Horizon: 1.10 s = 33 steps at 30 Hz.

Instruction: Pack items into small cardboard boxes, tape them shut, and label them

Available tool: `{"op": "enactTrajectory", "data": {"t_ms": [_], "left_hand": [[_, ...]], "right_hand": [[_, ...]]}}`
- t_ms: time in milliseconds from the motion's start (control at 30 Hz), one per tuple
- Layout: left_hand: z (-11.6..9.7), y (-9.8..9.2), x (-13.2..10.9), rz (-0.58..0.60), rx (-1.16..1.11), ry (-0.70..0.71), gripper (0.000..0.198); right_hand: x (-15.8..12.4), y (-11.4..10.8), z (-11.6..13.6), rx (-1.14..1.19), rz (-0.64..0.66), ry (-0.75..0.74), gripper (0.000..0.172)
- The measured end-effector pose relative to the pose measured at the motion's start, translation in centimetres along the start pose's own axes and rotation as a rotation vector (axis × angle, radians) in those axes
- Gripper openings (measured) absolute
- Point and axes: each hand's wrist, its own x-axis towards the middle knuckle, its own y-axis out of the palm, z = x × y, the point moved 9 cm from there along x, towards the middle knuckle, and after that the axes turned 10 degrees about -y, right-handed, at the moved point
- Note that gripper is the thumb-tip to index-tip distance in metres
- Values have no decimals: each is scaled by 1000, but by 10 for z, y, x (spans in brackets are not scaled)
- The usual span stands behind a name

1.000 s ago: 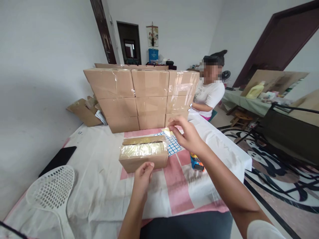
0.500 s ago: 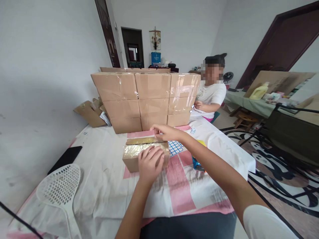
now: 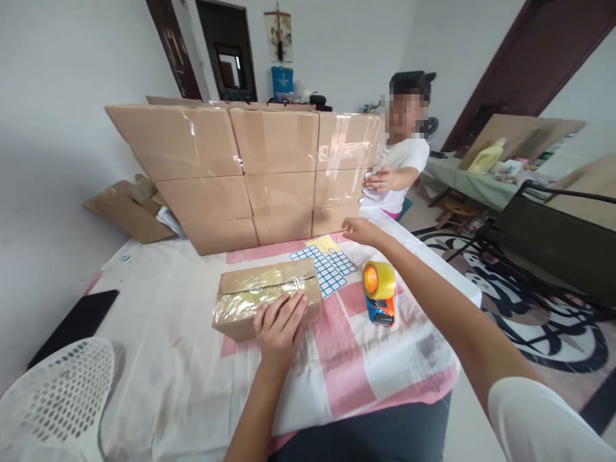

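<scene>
A small cardboard box [image 3: 269,276] sits on the table, its top seam covered with shiny tape. My left hand [image 3: 282,324] lies over its near right edge, fingers stretched along the top. My right hand [image 3: 360,231] hovers beyond the box, near the lower right of the stacked boxes, with its fingers loosely bent and nothing visible in them. Below and left of it lie label sheets with blue outlines [image 3: 330,273] and a yellow sheet [image 3: 323,244]. A tape dispenser with a yellow roll [image 3: 379,282] stands to the right of the sheets.
A wall of stacked cardboard boxes [image 3: 276,144] fills the table's far side. Another person [image 3: 402,157] sits beyond its right end, a hand at the boxes. At left are a black flat object [image 3: 72,327], a white perforated scoop [image 3: 62,385] and flattened cardboard [image 3: 128,208].
My right hand has left the small box and moved right, uncovering the label sheets and tape dispenser. My left hand remains on the box. The view has shifted, and the other person's arm is raised.
</scene>
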Motion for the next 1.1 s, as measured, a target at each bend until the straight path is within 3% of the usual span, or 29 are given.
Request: {"op": "enactTrajectory", "data": {"t_ms": [33, 133, 267, 400, 533, 633, 733, 833, 933, 1000, 1100], "left_hand": [[0, 1, -2, -15, 10, 25, 33], [2, 3, -6, -48, 29, 72, 32], [2, 5, -9, -80, 37, 128, 27], [4, 10, -13, -67, 59, 158, 26], [8, 12, -13, -92, 67, 145, 26], [7, 13, -12, -100, 54, 171, 28], [8, 14, -15, -109, 62, 189, 27], [16, 16, -18, -59, 52, 135, 27], [25, 11, -15, -12, 8, 120, 24], [30, 6, -9, 12, -39, 140, 23], [36, -7, -4, 9, -132, 129, 23]], "right_hand": [[-11, -2, -27, 14, 18, 42, 8], [-48, -4, -95, 62, 28, 155, 20], [-70, 1, -144, 133, -57, 252, 22], [-37, -1, -162, 221, -257, 296, 14], [17, -24, -168, 321, -507, 351, 37], [41, -41, -165, 384, -622, 392, 21], [37, -47, -149, 464, -634, 410, 19], [7, -40, -109, 573, -491, 378, 25], [-39, -26, -36, 634, -266, 249, 17], [-70, -17, 34, 550, -121, -32, 9], [-113, 19, 101, 542, 17, -180, 14]]}}
